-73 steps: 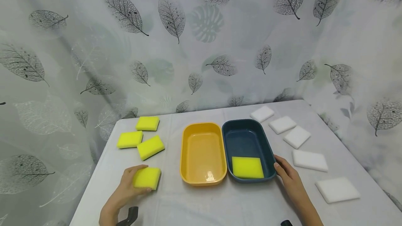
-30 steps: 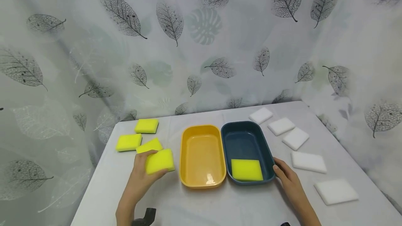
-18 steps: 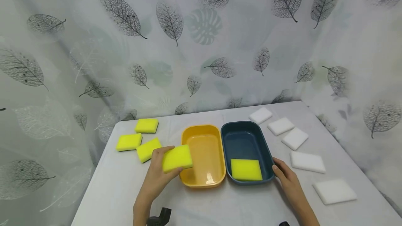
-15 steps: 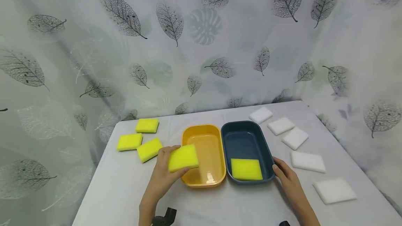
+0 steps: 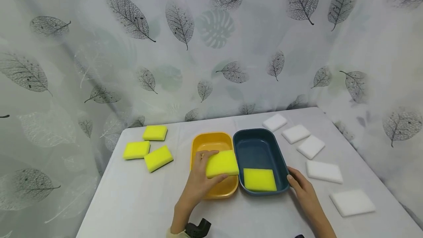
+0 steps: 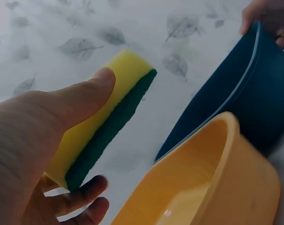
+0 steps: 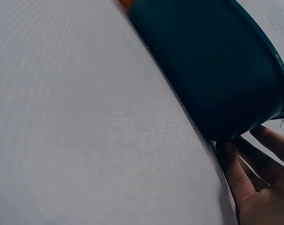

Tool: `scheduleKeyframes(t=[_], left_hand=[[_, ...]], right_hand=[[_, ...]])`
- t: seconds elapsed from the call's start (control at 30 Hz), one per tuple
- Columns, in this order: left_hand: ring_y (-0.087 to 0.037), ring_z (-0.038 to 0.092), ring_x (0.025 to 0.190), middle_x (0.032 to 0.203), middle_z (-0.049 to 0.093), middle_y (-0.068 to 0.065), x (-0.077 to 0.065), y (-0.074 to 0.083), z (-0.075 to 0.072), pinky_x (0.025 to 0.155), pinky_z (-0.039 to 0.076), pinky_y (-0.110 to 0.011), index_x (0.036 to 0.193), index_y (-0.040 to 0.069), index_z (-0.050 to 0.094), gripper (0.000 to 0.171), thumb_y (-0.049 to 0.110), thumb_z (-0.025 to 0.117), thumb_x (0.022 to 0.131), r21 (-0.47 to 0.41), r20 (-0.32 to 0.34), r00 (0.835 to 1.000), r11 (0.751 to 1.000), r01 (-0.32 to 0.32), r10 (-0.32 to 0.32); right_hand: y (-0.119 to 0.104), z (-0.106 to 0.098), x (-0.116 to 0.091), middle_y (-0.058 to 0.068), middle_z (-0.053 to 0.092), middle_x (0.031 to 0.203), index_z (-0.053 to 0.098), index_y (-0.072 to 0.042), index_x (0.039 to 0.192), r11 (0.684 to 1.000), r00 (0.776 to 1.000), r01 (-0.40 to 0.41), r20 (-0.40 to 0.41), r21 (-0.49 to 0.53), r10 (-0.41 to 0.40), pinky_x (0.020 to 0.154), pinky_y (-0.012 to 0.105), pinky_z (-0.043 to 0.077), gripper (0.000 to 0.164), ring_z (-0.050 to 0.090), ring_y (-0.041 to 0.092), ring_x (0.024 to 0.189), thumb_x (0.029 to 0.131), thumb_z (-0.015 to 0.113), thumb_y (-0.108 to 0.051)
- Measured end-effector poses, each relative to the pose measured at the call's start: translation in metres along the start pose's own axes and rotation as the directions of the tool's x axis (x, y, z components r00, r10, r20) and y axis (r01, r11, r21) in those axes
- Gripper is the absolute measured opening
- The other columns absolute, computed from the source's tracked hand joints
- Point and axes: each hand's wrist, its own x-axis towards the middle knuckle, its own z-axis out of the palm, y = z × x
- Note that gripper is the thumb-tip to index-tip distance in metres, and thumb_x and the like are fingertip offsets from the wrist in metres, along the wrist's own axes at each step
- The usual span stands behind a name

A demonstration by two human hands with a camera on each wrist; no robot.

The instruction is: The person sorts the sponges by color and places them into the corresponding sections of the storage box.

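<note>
Left hand (image 5: 199,173) and right hand (image 5: 302,186) are well apart. Thumb and fingers of the left grip a yellow sponge (image 5: 222,163) by its left end, with the thumb along the near side. The right puts its fingers to the outer wall of the blue tray (image 5: 257,151), at the near right corner; how hard they press, I cannot tell.

Seen from the head, the held sponge lies over the orange tray (image 5: 219,194), toward its right side, and its right end reaches across the line where the two trays meet. From the left wrist there is a gap between sponge and orange tray, so it is held up, apart from both, with its green layer toward the trays. Its long axis runs left to right, away from the palm, while both trays run lengthwise away from the person; it lies crosswise to them. The blue tray's bare far part is to the right of the left fingertips. The left hand is much the nearer to the orange tray, the right to the blue tray's outer side.

A second sponge (image 5: 259,180) lies flat in the near end of the blue tray, also crosswise. Three more sponges (image 5: 155,133) lie at the left of the table (image 5: 132,201). Five white pads (image 5: 295,133) lie along the right, beyond the blue tray.
</note>
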Motion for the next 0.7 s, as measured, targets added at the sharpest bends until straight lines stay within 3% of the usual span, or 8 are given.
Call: scheduleKeyframes(t=[0.1,0.17,0.37,0.57,0.7], left_hand=[[-0.016,0.046,0.117,0.132,0.048,0.000,0.006,0.006,0.010,0.094,0.048,-0.036,0.143,0.032,0.054,0.070,0.051,0.085,0.083,0.050,-0.005,0.999,0.998,-0.050,0.050],[-0.018,0.042,0.120,0.131,0.050,-0.002,0.009,0.010,0.017,0.094,0.046,-0.038,0.142,0.029,0.055,0.070,0.050,0.085,0.083,0.095,-0.007,0.996,0.992,-0.085,0.086],[-0.022,0.042,0.122,0.133,0.055,-0.003,0.021,0.023,0.037,0.098,0.041,-0.041,0.142,0.024,0.055,0.070,0.055,0.081,0.085,0.214,0.035,0.983,0.959,-0.186,0.183],[-0.019,0.047,0.119,0.135,0.056,-0.001,0.030,0.031,0.050,0.093,0.039,-0.036,0.143,0.024,0.053,0.069,0.065,0.070,0.091,0.329,0.100,0.966,0.908,-0.259,0.239],[-0.017,0.051,0.121,0.135,0.057,0.000,0.032,0.035,0.056,0.098,0.043,-0.039,0.142,0.023,0.053,0.069,0.066,0.069,0.091,0.391,0.122,0.948,0.864,-0.317,0.293]], right_hand=[[0.001,0.000,0.001,0.026,0.046,0.159,0.040,-0.002,0.157,1.000,1.000,-0.012,0.007,-0.015,0.012,0.090,-0.001,0.038,0.062,0.052,0.033,0.143,0.112,0.040,-0.045],[0.002,0.000,0.002,0.027,0.044,0.160,0.040,-0.002,0.157,1.000,1.000,-0.014,0.010,-0.016,0.014,0.089,-0.004,0.035,0.063,0.044,0.043,0.147,0.112,0.040,-0.045],[-0.001,0.001,0.005,0.028,0.044,0.160,0.040,0.000,0.157,1.000,1.000,-0.015,0.005,-0.010,0.016,0.088,-0.006,0.032,0.064,0.043,0.046,0.147,0.112,0.041,-0.047],[-0.002,0.000,0.006,0.026,0.043,0.161,0.040,-0.002,0.157,0.998,0.998,-0.061,0.017,-0.021,0.062,0.090,-0.003,0.034,0.069,0.042,0.044,0.149,0.110,0.041,-0.052],[0.000,0.000,0.005,0.026,0.041,0.162,0.037,-0.002,0.159,0.992,0.992,-0.119,0.038,-0.033,0.120,0.107,0.023,0.050,0.073,0.041,0.044,0.150,0.109,0.040,-0.056]])
